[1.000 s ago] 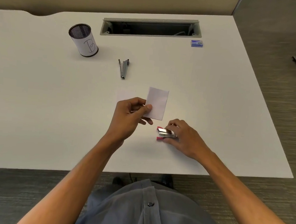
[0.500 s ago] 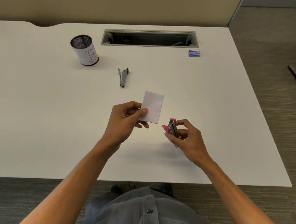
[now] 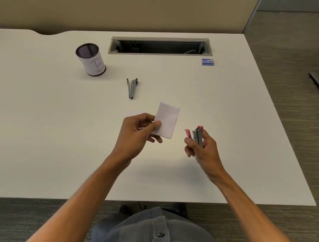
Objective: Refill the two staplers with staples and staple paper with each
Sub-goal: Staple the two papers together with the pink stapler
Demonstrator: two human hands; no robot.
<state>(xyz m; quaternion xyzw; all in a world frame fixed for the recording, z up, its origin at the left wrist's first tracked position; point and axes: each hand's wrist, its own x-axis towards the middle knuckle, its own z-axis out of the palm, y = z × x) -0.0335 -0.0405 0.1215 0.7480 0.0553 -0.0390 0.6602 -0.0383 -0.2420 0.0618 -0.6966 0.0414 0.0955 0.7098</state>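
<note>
Above the white worktop, the left hand pinches a folded paper between thumb and fingers, while the right hand curls around a pink stapler, raised with its mouth agape. Farther back lie a grey stapler, a mesh cup and a staple box.

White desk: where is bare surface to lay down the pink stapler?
The white desk is bare left of the left hand, and right of the right hand holding the pink stapler. More crowded: between folded white paper, grey metal stapler and black mesh cup.
</note>
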